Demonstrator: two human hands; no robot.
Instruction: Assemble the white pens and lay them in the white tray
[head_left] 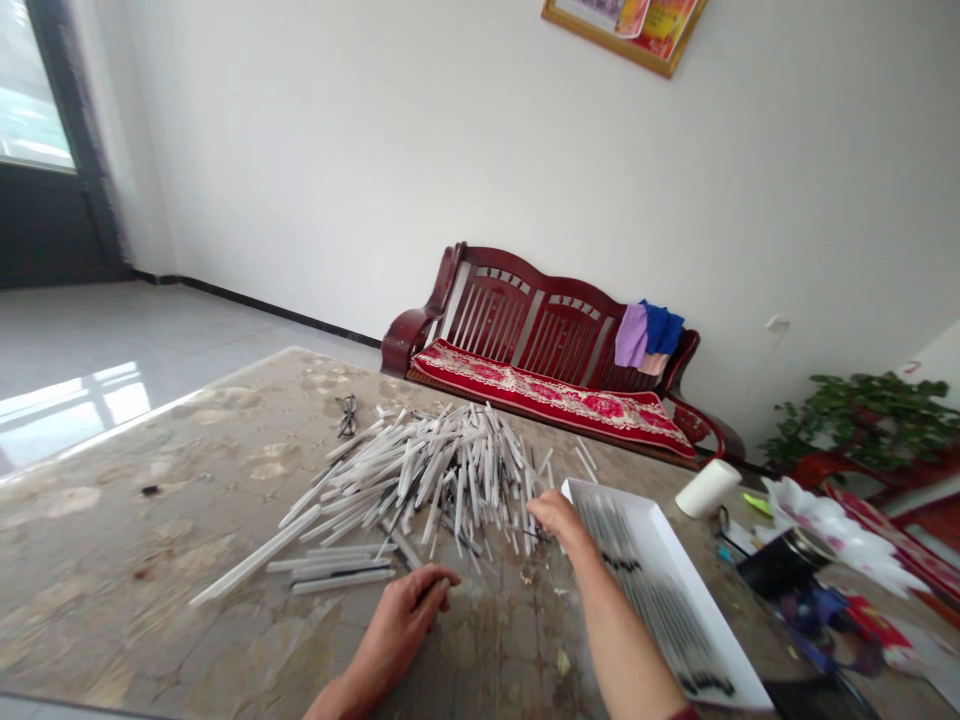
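Two bare hands work over one stone-patterned table (247,455), where a single broad heap of slender whitish tubes (450,455) lies in the middle, far too many and too tangled to count, with some dark lengths showing among them. The left hand (416,605) is low in front of the heap, its thumb and fingers drawn together; one tube runs up to its knuckles, but I cannot tell whether it is pinched there. The right hand (553,512) reaches to the heap's right edge, its fingers curled; whether anything is gripped cannot be seen. Just beside that forearm lies one shallow, open white box (694,580), holding two groups of thin pieces laid side by side, each group with a row of black ends toward the near side; the single pieces are too fine to number. A small separate batch of several tubes lies left of the left hand, and a few more are strewn beyond the box's far left corner. Around them are one pair of dark-framed glasses (347,416) beyond the heap's left side, one white roll (707,488) and one black cup (786,560) to the right of the box. Behind the table stands one dark-red wooden bench (517,300) with one red floral seat cover (555,393).
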